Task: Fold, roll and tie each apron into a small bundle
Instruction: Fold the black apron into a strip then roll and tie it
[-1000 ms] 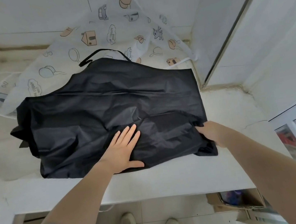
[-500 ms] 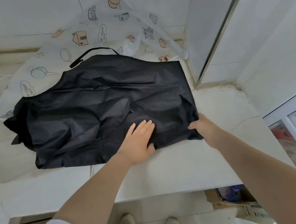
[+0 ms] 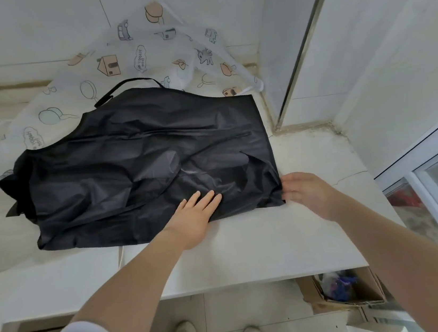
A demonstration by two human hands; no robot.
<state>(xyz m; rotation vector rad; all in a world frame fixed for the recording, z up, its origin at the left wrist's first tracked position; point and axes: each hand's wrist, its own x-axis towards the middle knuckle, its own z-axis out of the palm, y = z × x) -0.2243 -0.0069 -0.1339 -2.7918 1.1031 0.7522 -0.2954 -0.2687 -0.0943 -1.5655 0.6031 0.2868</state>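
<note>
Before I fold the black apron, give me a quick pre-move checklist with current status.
1. Black apron lying on the counter: ok.
2. Fabric smooth: not ok, creased across the middle.
3. Left hand flat on the near edge: ok.
4. Right hand gripping the near right corner: cannot tell, fingers hidden.
5. Neck strap tucked in: not ok, it loops onto the printed apron.
6. Left-side tie tidy: not ok, bunched.

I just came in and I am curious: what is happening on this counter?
A person is preparing a black apron for folding on the counter. The left hand presses flat on its near edge; the right hand touches its right corner. It is spread out, not yet rolled. A printed apron lies behind.
</note>
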